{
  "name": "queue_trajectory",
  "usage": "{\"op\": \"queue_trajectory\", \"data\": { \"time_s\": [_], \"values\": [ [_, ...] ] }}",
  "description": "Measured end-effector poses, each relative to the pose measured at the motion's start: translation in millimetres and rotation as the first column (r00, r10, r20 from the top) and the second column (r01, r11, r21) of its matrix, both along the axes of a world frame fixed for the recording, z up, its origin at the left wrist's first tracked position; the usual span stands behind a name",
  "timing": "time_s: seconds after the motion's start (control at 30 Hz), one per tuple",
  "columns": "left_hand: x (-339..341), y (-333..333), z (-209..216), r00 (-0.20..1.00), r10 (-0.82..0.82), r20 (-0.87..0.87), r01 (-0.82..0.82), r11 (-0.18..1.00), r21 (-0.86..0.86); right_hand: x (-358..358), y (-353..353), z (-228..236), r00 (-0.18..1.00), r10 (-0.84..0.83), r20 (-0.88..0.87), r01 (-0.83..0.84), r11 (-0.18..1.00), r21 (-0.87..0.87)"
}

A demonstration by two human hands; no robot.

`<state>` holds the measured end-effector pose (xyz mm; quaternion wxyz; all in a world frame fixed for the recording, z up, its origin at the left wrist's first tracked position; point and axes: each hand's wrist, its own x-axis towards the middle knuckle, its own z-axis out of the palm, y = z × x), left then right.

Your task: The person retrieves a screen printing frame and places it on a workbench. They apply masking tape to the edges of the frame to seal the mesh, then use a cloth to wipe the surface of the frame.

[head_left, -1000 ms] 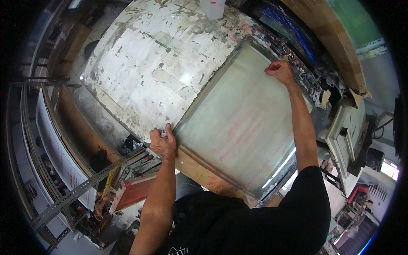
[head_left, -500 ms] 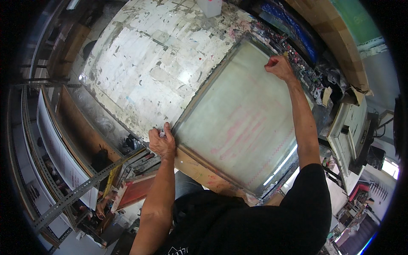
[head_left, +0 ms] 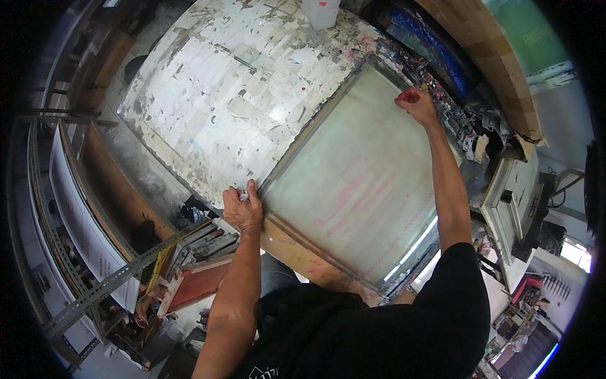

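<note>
A framed printing screen [head_left: 353, 170] with pale grey-green mesh and pink stains lies in front of me. At its near left corner my left hand [head_left: 242, 208] is closed, thumb raised, around a small crumpled whitish thing [head_left: 243, 197]. Over the far right part of the screen, my right hand [head_left: 420, 107] is closed, its fingers curled together and reddened. Whatever those fingers hold, if anything, is hidden. To the left of the screen stretches a worn white tabletop [head_left: 208, 114] with peeling patches and paint specks.
A white container [head_left: 320, 14] stands at the table's far edge. Metal racking [head_left: 95, 294] with upright boards is on the left, near a red-meshed frame [head_left: 196, 287]. Paint-crusted clutter [head_left: 442, 104] and a cardboard sheet [head_left: 489, 47] border the far right.
The view has shifted slightly. My right hand sits a little lower in it, still closed above the screen. My left hand keeps its place at the corner.
</note>
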<state>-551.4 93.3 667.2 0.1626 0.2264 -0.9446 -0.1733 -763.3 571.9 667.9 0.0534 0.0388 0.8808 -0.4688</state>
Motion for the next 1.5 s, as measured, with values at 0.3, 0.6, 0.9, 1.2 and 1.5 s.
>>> {"op": "queue_trajectory", "data": {
  "time_s": [0.3,0.6,0.9,1.2,1.5],
  "values": [
    [2.4,-1.7,2.0,1.0,0.019,0.007,-0.019,1.0,-0.02,34.7,-34.9,6.7,0.958,-0.163,-0.237,0.247,0.888,0.389],
    [0.6,0.0,6.7,0.996,0.06,0.058,-0.062,0.998,0.021,-5.5,-76.0,15.5,0.896,-0.369,-0.247,0.444,0.742,0.502],
    [-0.1,0.1,0.4,1.0,0.014,-0.007,-0.014,1.0,-0.003,2.9,-83.1,-41.9,0.931,0.102,-0.35,0.221,0.605,0.765],
    [2.6,-0.6,0.4,1.0,0.02,0.013,-0.02,1.0,0.002,23.5,-129.6,-26.7,0.952,0.185,-0.245,0.038,0.721,0.692],
    [1.4,-1.7,-3.0,0.999,0.015,-0.033,-0.016,0.999,-0.041,-34.8,-127.3,-11.4,0.94,0.073,-0.333,0.135,0.817,0.56]
  ]
}}
